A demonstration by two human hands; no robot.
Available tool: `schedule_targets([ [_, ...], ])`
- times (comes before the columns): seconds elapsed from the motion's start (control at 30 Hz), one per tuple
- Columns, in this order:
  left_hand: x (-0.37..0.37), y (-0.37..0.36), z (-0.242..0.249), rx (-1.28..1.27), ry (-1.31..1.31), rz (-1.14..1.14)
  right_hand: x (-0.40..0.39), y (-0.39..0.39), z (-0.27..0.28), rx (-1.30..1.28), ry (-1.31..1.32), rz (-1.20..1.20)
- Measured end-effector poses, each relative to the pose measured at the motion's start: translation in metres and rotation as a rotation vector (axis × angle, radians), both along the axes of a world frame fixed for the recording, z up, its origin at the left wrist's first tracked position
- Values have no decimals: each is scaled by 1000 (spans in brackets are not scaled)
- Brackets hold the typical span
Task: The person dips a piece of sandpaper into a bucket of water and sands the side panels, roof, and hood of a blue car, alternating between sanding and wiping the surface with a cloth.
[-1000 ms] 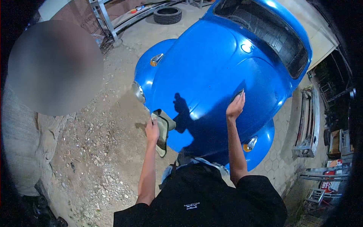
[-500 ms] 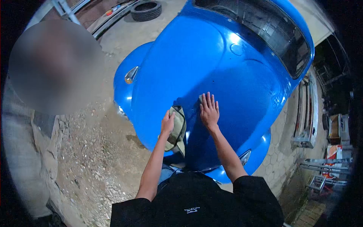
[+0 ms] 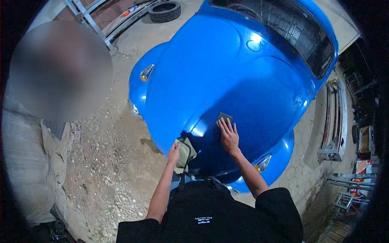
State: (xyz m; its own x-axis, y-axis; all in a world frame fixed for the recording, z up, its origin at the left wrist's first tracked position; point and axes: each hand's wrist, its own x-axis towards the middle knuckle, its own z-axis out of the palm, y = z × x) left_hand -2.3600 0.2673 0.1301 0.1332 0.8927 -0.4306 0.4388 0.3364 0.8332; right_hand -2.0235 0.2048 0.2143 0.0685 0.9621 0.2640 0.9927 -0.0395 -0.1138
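My left hand [image 3: 174, 153] is closed around a khaki hat [image 3: 186, 150] with dark trim, held just over the front edge of the car's blue hood [image 3: 194, 73]. Under the fingers of my right hand [image 3: 229, 137] is a small flat grey pad [image 3: 224, 118], pressed on the hood right of its middle. These fingers are nearly straight and close together, and their tips cover part of the pad. What the pad is made of cannot be made out.
Headlights [image 3: 263, 163] stand out on both front fenders. A loose tyre [image 3: 164, 12] lies beyond the car. Metal beams [image 3: 334, 125] rest on the paving at right. Gravelly ground [image 3: 109, 170] is at left, beside a grey sheet [image 3: 28, 162]. A round blurred patch [image 3: 60, 71] hides the upper left.
My right hand has come back toward me along the hood, with more of the grey pad showing. My left hand and the hat have shifted slightly lower and left.
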Motion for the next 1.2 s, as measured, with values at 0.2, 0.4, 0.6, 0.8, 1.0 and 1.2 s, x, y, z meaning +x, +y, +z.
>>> schedule_targets([
  [0.2, -49, -110, -4, -166, 65, 134, -5, -127, -19, -100, 28, 115],
  [0.4, -64, -236, 27, -118, -66, 403, -32, -247, -69, -187, 61, 183],
  [0.6, -81, -431, -23, -165, -119, 779, -49, -364, -84, -432, 399, 15],
  [0.8, -71, -633, -44, -109, -173, 1050, 61, -541, -96, -489, 416, -97],
  [1.0, -22, -741, -19, -134, -7, 1111, 211, -699, -172, -487, 526, -307],
  [1.2, 129, -747, -28, -243, -279, 1119, 324, -766, -193, -453, 688, -623],
])
